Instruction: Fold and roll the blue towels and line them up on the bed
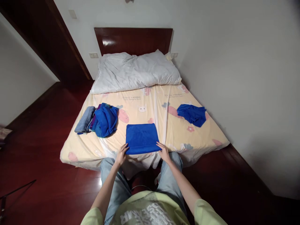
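Note:
A blue towel (142, 137), folded into a flat rectangle, lies at the front edge of the bed before me. My left hand (121, 154) pinches its near left corner, thumb and fingers closed on the cloth. On the opposite side, my right hand (163, 152) grips the near right corner the same way. To the left sits a bunched blue cloth (106, 120), loosely heaped beside a rolled grey-blue towel (84, 120); a strip of purple cloth (93, 121) shows between them. Over on the right lies a crumpled blue cloth (192, 114), apart from both hands.
The bed (140, 103) has a cream sheet with carrot and rabbit prints. A white quilt (138, 70) is piled below the dark wooden headboard (134, 40). A wall (246, 78) runs along the right; dark red floor (47, 140) is on the left.

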`<state>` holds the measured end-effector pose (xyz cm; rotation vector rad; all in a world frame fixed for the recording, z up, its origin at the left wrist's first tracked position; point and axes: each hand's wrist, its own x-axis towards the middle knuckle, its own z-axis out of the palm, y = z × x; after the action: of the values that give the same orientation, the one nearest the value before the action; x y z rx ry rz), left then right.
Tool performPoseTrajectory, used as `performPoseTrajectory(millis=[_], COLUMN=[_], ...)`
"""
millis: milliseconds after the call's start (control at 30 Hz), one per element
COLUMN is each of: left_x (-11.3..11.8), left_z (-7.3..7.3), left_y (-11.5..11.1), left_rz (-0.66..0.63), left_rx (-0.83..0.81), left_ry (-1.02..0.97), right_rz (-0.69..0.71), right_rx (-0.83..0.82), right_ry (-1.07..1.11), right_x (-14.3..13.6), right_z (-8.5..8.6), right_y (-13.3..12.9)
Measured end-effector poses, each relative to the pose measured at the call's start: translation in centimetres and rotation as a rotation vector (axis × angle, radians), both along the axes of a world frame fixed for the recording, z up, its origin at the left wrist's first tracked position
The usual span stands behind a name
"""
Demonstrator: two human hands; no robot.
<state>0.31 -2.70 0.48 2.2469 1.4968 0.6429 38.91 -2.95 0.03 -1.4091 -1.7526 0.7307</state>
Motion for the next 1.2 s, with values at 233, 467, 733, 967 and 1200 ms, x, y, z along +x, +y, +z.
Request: performPoseTrajectory(millis=[233,467,733,967,1200], left_x=[0.5,0.7,1.0,1.2,1.6], left_z=[-0.2,0.1,0.2,0.5,0.1], left_y=[0.8,1.3,1.7,2.0,2.6], left_rz=[0.240,0.348,0.450,0.481,0.534], left_rx=[-0.037,-0.048,-0.053,-0.063,-0.058], left_ry=[-0.301,-0.389,-0.404,-0.394,-0.361], right_rz=[-0.149,-0.181,-0.251,-0.274,-0.308], right_rx=[0.026,0.002,-0.010,0.004,0.001], right_ry=[0.081,0.129,0.142,0.135,0.134], right_x=[0.1,0.3,0.1,0.0,-0.1], right_z=[-0.7,-0.7,-0.6,-0.4,-0.5], right_y=[1.1,2.3,2.6,2.6,2.9])
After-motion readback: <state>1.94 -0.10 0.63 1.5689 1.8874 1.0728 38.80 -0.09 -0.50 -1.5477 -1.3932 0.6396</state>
